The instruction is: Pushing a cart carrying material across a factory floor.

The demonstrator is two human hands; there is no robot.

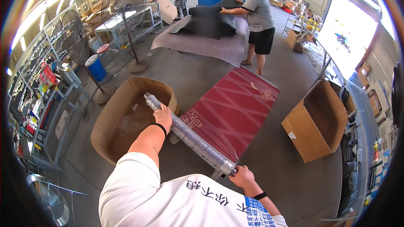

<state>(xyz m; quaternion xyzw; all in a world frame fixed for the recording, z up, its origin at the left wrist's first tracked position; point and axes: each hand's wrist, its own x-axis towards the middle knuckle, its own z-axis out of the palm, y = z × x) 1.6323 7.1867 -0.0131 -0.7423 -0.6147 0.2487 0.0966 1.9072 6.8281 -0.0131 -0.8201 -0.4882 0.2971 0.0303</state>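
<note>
A long roll of clear stretch film (198, 145) lies slantwise in front of me, held at both ends. My left hand (163, 118) is closed over the roll near its far left end. At the near right end, my right hand (242, 177) is closed on the end of the roll. Just beyond the roll is a red mat (240, 101) with gold lettering and a round emblem. Shiny film bands cross it diagonally. What supports the mat is mostly hidden.
An open cardboard box (103, 136) stands left of the roll, another cardboard box (301, 138) at right. Ahead, a co-worker (259, 17) handles dark sheet material (210, 25) on a covered surface. Pedestal fans (123, 7), a blue bucket (96, 69) and shelving (54, 96) stand left.
</note>
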